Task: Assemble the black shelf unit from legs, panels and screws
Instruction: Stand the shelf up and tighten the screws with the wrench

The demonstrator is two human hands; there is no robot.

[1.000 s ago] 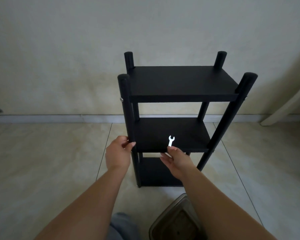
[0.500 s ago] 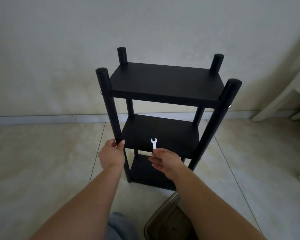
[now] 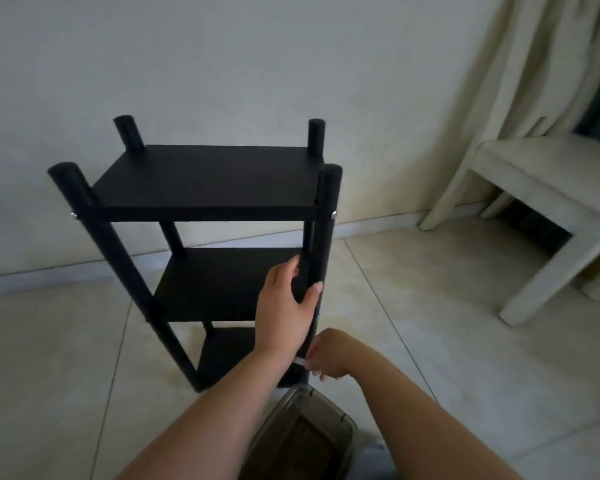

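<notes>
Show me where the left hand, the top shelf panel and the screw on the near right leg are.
left hand (image 3: 284,306), head view, back of the hand that grips the near right leg.
top shelf panel (image 3: 208,176), head view, middle of its upper face.
screw (image 3: 333,213), head view, silver head beside the top panel.

I cannot read any text, label, brand, number or sign here, neither on the black shelf unit (image 3: 201,188) nor on anything around it.
</notes>
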